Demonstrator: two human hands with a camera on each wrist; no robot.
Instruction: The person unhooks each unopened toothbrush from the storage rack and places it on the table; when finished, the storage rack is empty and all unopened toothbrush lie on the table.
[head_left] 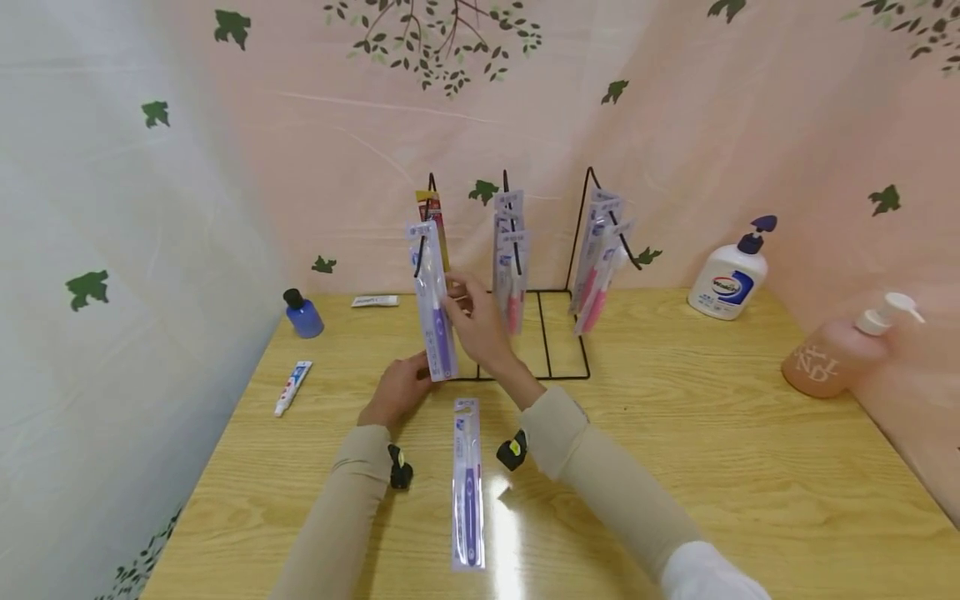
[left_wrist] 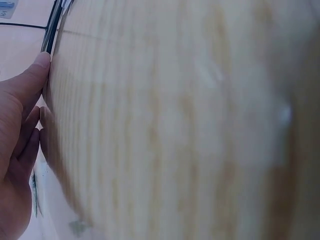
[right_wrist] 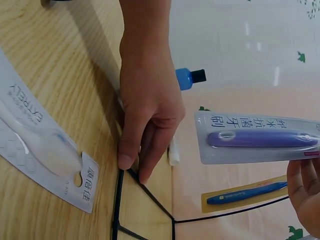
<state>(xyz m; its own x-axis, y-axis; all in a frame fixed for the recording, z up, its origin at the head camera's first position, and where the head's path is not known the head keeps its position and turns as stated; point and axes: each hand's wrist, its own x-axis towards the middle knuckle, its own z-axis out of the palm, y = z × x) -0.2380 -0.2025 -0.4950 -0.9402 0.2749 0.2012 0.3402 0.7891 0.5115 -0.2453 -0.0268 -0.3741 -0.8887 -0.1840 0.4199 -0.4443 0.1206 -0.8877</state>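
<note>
My left hand (head_left: 397, 390) pinches the front left corner of a black wire display rack (head_left: 570, 377) at table level. On the rack's left hook hangs a packaged purple toothbrush (head_left: 439, 337), its edge held between the fingers and thumb of my right hand (head_left: 482, 329). Behind it on that side hangs a yellow-backed pack (right_wrist: 245, 194) with a blue toothbrush. Packaged pink toothbrushes hang from the middle hook (head_left: 514, 292) and the right hook (head_left: 597, 296). Another packaged purple toothbrush (head_left: 468, 500) lies flat on the table, in front of the rack between my forearms.
Left of the rack are a blue bottle (head_left: 304, 318), a toothpaste tube (head_left: 292, 388) and a small white tube (head_left: 375, 301). To the right stand a white pump bottle (head_left: 727, 283) and a pinkish pump bottle (head_left: 832, 358). A leaf-patterned curtain (head_left: 337, 167) hangs behind the wooden table.
</note>
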